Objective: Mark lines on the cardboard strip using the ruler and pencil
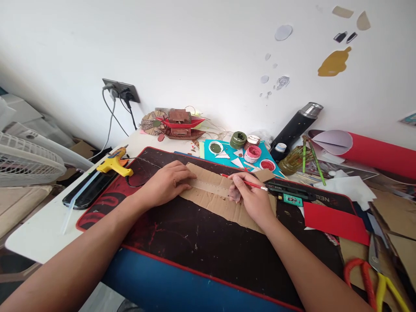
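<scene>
A piece of brown cardboard (230, 208) lies on the dark desk mat, with a clear ruler (209, 187) across it. My left hand (170, 183) is at the left end of the cardboard, its thumb and fingertips holding down the ruler's end. Between the thumb and fingers of my right hand (251, 197) is a red pencil (251, 185), slanted over the ruler. The pencil tip points left, near the cardboard's upper edge; whether it touches cannot be told. The lower fingers of my right hand rest around the ruler's right part.
A yellow glue gun (114, 164) sits on a black case at left. Behind are model boats (180, 123), paint jars (238, 140) and a black flask (297, 125). A box cutter (289, 190), red card (336, 223) and scissors (373, 268) lie at right.
</scene>
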Demonstrator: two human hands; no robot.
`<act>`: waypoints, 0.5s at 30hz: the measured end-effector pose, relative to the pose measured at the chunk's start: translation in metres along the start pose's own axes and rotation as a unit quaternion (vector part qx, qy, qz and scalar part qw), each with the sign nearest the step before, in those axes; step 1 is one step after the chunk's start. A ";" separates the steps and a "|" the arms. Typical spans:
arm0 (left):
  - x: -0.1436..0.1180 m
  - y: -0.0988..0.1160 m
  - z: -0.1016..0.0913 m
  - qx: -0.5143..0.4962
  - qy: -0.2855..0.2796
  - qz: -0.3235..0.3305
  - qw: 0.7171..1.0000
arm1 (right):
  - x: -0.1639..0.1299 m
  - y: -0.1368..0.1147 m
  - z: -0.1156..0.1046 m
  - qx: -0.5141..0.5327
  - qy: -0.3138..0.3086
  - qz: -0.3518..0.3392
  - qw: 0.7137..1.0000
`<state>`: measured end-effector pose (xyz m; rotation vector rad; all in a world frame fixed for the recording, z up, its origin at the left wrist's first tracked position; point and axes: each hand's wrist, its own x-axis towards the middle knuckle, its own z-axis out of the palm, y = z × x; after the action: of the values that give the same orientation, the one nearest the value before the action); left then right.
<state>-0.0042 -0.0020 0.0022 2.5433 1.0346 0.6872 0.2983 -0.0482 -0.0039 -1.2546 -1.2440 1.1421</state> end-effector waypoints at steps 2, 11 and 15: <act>0.000 0.001 -0.002 -0.006 -0.015 0.009 1.000 | 0.001 0.000 -0.001 0.017 0.012 0.006 1.000; -0.002 0.000 -0.007 -0.043 -0.036 0.008 0.998 | 0.005 0.001 -0.001 0.055 0.020 0.017 0.998; 0.000 0.004 -0.009 -0.063 0.018 -0.039 0.997 | 0.004 0.001 -0.001 0.057 0.020 0.019 0.998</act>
<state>-0.0070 -0.0041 0.0113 2.3775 1.0624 0.7550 0.2998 -0.0440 -0.0043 -1.2151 -1.1131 1.1928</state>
